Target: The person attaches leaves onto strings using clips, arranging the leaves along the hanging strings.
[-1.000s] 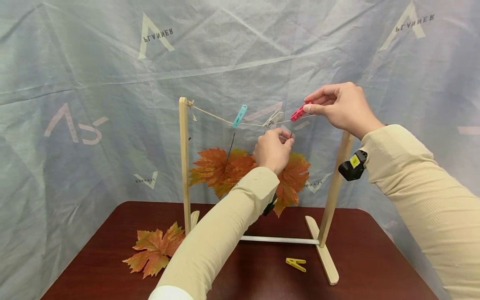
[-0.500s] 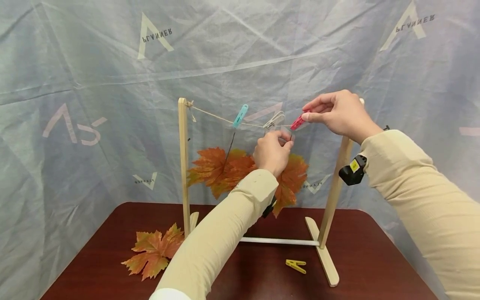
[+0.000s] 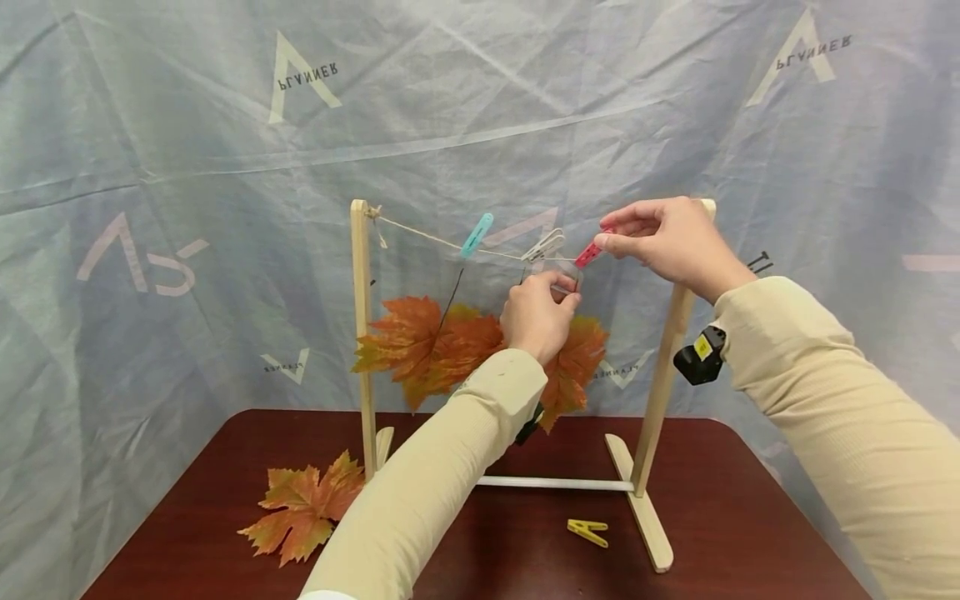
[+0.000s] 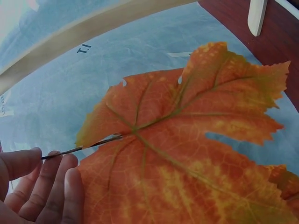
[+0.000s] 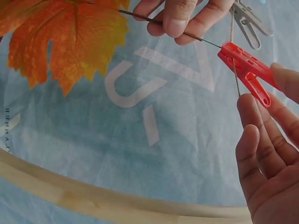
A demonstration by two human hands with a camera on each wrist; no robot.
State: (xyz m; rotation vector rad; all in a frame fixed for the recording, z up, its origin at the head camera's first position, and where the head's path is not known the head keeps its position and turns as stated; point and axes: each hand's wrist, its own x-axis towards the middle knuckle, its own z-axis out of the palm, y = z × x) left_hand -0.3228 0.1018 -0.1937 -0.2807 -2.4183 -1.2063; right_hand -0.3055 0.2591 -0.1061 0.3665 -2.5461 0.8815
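Note:
My left hand (image 3: pixel 536 315) pinches the dark stem (image 5: pixel 145 17) of an orange artificial maple leaf (image 4: pixel 177 126), which hangs below the hand in the head view. My right hand (image 3: pixel 678 246) holds a red clothespin (image 5: pixel 245 67) by its handle end. In the right wrist view the stem's tip meets the clothespin's nose, and the string (image 5: pixel 237 81) passes through the clothespin. To its left, a white clothespin (image 3: pixel 544 245) and a blue clothespin (image 3: pixel 477 235) sit on the line. A leaf (image 3: pixel 408 342) hangs from the blue one; my left hand partly covers what hangs beneath the white one.
Two wooden posts (image 3: pixel 362 333) carry the string, with a white bar (image 3: pixel 551 482) joining them low down. On the dark red table (image 3: pixel 720 517) lie a yellow clothespin (image 3: pixel 588 532) and another maple leaf (image 3: pixel 300 508). A grey printed cloth (image 3: pixel 225 275) hangs behind.
My right hand has moved down and slightly left with the red clothespin, bringing it nearer the left hand and the stem. The left hand keeps its pinch, nearly still.

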